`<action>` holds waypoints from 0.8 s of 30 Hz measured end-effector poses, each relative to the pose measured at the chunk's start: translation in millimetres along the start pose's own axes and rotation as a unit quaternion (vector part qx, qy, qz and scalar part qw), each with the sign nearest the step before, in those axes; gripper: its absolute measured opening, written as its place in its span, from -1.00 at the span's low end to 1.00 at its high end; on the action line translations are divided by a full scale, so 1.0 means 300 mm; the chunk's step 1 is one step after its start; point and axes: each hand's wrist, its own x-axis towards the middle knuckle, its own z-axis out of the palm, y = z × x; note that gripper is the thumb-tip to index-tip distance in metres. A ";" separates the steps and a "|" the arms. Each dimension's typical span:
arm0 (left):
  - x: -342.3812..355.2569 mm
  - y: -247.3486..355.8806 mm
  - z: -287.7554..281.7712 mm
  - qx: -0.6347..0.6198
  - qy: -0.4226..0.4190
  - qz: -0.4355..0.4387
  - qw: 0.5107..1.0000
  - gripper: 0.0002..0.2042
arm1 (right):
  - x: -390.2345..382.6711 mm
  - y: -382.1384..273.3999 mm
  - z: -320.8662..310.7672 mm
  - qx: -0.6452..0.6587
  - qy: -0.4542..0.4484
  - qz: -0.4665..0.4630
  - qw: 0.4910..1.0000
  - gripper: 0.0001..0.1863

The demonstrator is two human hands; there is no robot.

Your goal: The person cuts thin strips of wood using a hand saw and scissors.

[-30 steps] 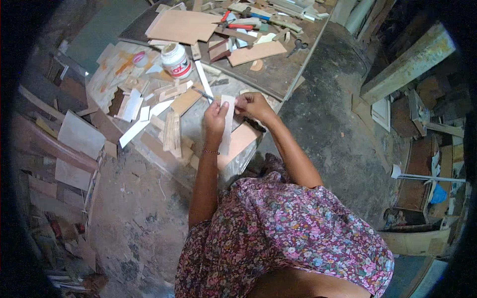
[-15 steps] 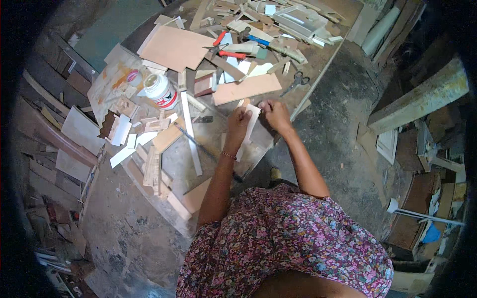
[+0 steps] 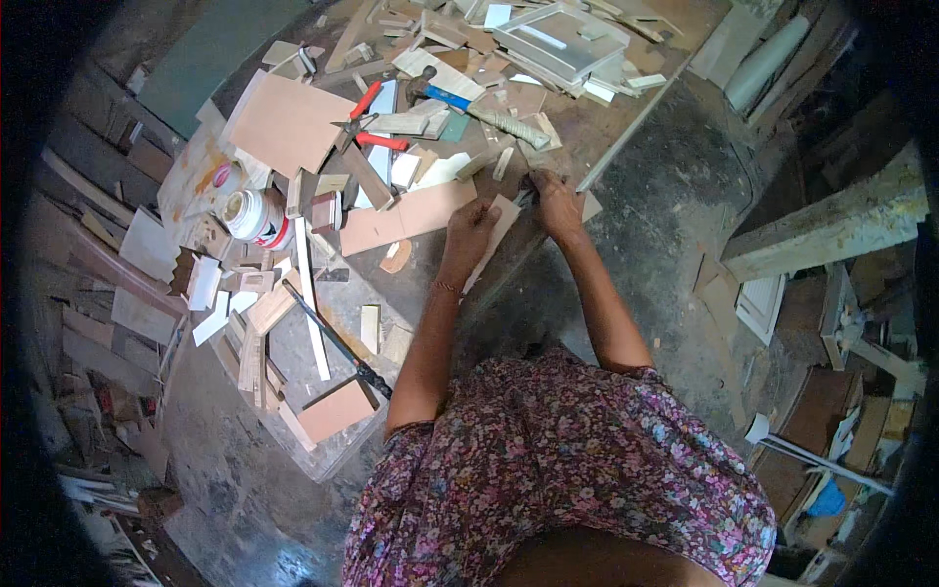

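My left hand (image 3: pixel 469 238) is closed on a long pale strip (image 3: pixel 502 232), thin like a piece of board or veneer, which slants up past its fingers. Just right of its upper end, my right hand (image 3: pixel 558 208) is closed round the scissors (image 3: pixel 524 196); the fingers hide most of them, and only a bit of dark handle and metal shows. Left of my hands lies a peach-coloured board (image 3: pixel 416 217), with a small rounded offcut (image 3: pixel 396 257) below it.
Farther back lie a blue-handled hammer (image 3: pixel 450 96), red-handled pliers (image 3: pixel 362 125) and a shallow frame (image 3: pixel 562 44) among scraps. An open white jar (image 3: pixel 256 217) stands at left. A hacksaw-like dark tool (image 3: pixel 337 338) lies near the table edge. A post (image 3: pixel 831 210) rises at right.
My right hand has taken hold of the scissors that lay on the table. The left hand keeps the pale strip. The view has shifted, so the tabletop things appear farther left.
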 end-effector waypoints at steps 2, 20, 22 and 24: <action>0.001 0.001 -0.016 0.010 0.012 -0.003 1.000 -0.86 | 0.018 0.002 0.002 0.020 -0.003 -0.028 0.999 -0.71; -0.156 0.126 -0.243 -0.256 0.088 0.015 0.963 -0.86 | -0.036 0.008 -0.112 0.022 -0.102 -0.137 0.985 -0.82; -0.153 0.118 -0.259 -0.216 0.068 0.003 0.974 -0.84 | -0.050 -0.005 -0.121 -0.003 -0.101 -0.178 0.979 -0.84; -0.151 0.142 -0.244 -0.214 0.068 0.032 0.974 -0.83 | -0.048 -0.004 -0.134 -0.044 -0.160 -0.175 0.971 -0.85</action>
